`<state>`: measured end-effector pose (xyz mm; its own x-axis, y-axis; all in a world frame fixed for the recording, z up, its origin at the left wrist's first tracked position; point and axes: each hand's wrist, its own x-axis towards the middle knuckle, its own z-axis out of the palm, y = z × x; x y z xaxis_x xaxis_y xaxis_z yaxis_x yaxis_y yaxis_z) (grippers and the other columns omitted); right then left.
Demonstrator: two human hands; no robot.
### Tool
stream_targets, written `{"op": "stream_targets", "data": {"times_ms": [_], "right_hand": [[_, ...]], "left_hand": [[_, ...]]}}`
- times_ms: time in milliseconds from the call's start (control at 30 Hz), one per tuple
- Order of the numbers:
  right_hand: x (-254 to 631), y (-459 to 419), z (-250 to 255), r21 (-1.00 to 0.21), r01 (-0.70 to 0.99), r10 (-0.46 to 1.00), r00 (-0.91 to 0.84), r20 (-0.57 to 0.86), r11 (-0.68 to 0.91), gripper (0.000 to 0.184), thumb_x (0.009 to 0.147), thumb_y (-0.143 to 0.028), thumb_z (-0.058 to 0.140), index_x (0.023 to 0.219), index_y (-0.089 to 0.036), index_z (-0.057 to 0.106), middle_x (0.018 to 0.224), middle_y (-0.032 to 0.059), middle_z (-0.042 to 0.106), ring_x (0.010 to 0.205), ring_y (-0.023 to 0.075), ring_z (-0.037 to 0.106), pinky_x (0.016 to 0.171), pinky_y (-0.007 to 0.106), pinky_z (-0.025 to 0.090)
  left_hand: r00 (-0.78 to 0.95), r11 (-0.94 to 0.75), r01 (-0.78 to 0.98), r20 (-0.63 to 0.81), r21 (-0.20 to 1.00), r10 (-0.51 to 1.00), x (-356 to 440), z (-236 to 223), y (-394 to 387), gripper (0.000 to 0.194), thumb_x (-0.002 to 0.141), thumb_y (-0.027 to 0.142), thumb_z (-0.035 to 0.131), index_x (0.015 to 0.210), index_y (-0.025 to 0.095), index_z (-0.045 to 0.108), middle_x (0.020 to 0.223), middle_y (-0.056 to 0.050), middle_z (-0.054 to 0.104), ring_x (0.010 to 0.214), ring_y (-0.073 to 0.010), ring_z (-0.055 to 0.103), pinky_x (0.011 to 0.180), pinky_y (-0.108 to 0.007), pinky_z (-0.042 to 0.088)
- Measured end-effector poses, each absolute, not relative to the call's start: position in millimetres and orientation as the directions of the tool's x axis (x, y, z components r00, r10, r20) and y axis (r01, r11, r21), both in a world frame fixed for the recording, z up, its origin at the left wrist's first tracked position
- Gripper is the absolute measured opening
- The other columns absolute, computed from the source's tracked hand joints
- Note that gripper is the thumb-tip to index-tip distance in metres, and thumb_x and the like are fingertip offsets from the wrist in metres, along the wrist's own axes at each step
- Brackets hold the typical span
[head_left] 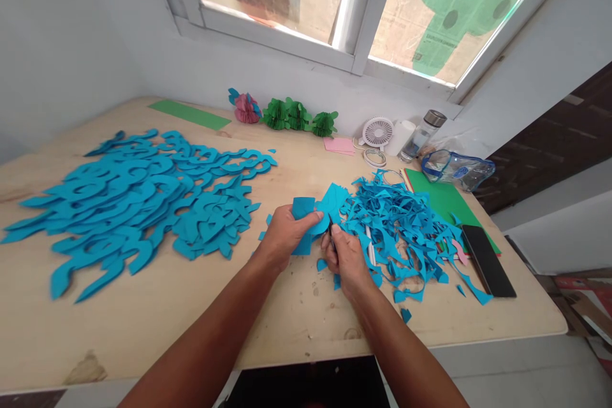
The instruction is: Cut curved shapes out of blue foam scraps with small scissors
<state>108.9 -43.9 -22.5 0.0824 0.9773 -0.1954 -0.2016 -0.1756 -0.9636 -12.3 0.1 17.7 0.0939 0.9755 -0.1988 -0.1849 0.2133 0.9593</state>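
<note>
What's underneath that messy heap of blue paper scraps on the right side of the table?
A green sheet lies partly under the right side of the heap; a slim white object peeks out near the right hand. Whatever else lies beneath the middle is covered.

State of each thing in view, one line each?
Left hand, pinching blue paper
Right hand, closed around scissors
Scissors, mostly hidden; open or shut unclear
Cut-outs, piled
Scraps, loose, heaped
Phone, flat, dark face up
Fan, upright; spinning unclear
Bottle, upright, capped
Green strip, lying flat
</note>
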Motion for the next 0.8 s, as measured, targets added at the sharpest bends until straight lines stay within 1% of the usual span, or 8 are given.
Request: {"op": "stream_targets", "data": {"times_ms": [300, 600, 800], "right_hand": [[109.0, -44.3, -22.2, -0.971, -0.177, 0.979, 0.095, -0.18, -0.162, 0.051, 0.076, -0.067, 0.054, 0.061, -0.018, 0.055, 0.036, -0.0072, 0.036, 0.033, 0.007, 0.026, 0.038, 0.025, 0.013], [110.4, -43.3, -24.2, -0.975, -0.181, 0.985, 0.086, -0.15, -0.133, 0.051, 0.078, -0.065, 0.054, 0.061, -0.018, 0.055, 0.036, -0.0072, 0.036, 0.033, 0.007, 0.026, 0.038, 0.024, 0.014], [112.1, -42.5, -25.0, -0.986, -0.131, 0.991, 0.067, -0.117, -0.108, 0.052, 0.078, -0.066, 0.052, 0.057, -0.018, 0.053, 0.035, -0.0071, 0.035, 0.033, 0.0068, 0.026, 0.038, 0.024, 0.016]], "left_hand": [[0.091, 0.233, -0.191, -0.219, 0.954, 0.972, -11.4, 19.1, -0.9, 0.029, 0.052, 0.036, 0.077, 0.063, 0.014, 0.061, 0.058, 0.002, 0.057, 0.053, -0.0121, 0.048, 0.053, -0.024, 0.04], [0.11, 0.235, -0.205, -0.217, 0.95, 0.97, -10.3, 16.9, -0.8, 0.025, 0.056, 0.034, 0.076, 0.063, 0.015, 0.061, 0.058, 0.003, 0.056, 0.053, -0.0109, 0.048, 0.054, -0.023, 0.04], [0.113, 0.244, -0.201, -0.225, 0.949, 0.968, -13.4, 21.2, -0.3, 0.03, 0.054, 0.037, 0.078, 0.067, 0.015, 0.064, 0.06, 0.001, 0.061, 0.055, -0.0131, 0.052, 0.055, -0.025, 0.043]]}}
